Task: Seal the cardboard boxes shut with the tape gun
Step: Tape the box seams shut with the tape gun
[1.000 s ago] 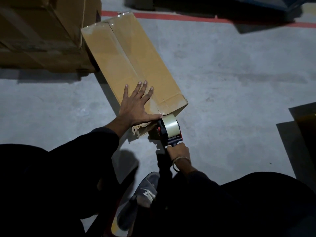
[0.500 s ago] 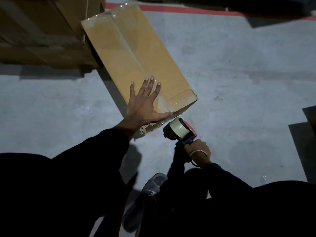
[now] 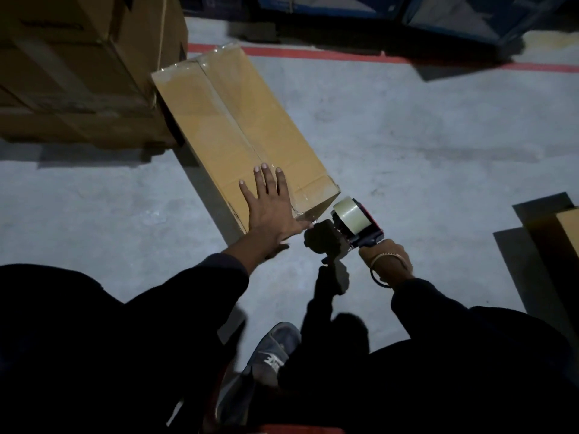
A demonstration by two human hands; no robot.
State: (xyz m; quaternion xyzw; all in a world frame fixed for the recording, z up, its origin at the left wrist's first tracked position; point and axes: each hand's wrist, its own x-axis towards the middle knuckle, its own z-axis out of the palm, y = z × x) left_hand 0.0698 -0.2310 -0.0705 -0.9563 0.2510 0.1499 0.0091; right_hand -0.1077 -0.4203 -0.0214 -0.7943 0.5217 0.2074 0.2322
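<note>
Bare grey concrete floor (image 3: pixel 423 145) spreads under dim, uneven light, with hard shadows falling toward the viewer. A red painted line (image 3: pixel 344 56) crosses it far beyond the grip. Past that line sit dark blue structures (image 3: pixel 438 14), mostly in shadow.

A grey concrete floor (image 3: pixel 407 145) carries a long cardboard box (image 3: pixel 238 126) lying slantwise at centre, larger stacked cartons (image 3: pixel 78 73) far left, another box (image 3: pixel 564 233) at right, and a red line (image 3: pixel 313 54) far across.
</note>
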